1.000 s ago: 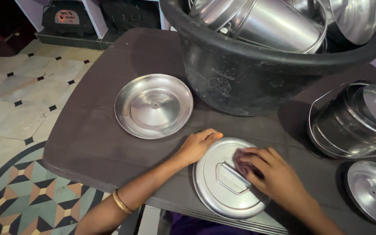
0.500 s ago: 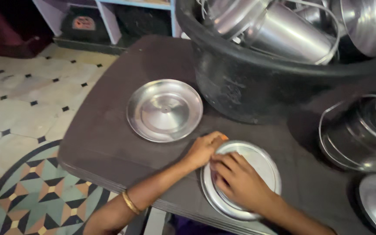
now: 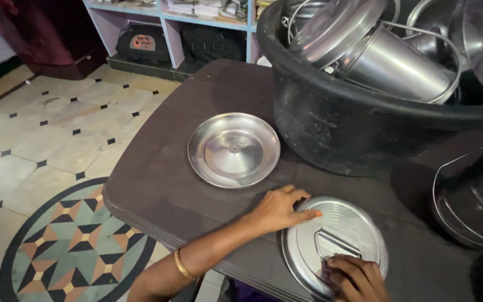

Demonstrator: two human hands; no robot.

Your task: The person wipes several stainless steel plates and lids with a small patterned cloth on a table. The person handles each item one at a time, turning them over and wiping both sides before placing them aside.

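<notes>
a: where the picture's lower edge cuts in, what sits closest?

b: the right hand (image 3: pixel 356 278), fingers curled down around a small dark cloth (image 3: pixel 327 267), pressing it onto the near rim of a round steel lid (image 3: pixel 336 243). the lid lies flat on the dark table (image 3: pixel 157 184) near its front edge, its flat handle facing up.

a: and the left hand?

b: the left hand (image 3: pixel 280 209) rests just beside it, loosely open and grasping nothing, fingertips touching the lid's left rim. a gold bangle (image 3: pixel 182 265) circles that wrist.

a: what lies further back?

b: a shallow steel plate (image 3: pixel 233 149), apart from the lid. to the right, a steel pot (image 3: pixel 473 196) lies tilted on its side. behind them stands a big black tub (image 3: pixel 336 123) piled with steel vessels (image 3: pixel 398 61). beyond the table are patterned floor tiles (image 3: pixel 46 145) and shelves (image 3: pixel 169 22).
</notes>
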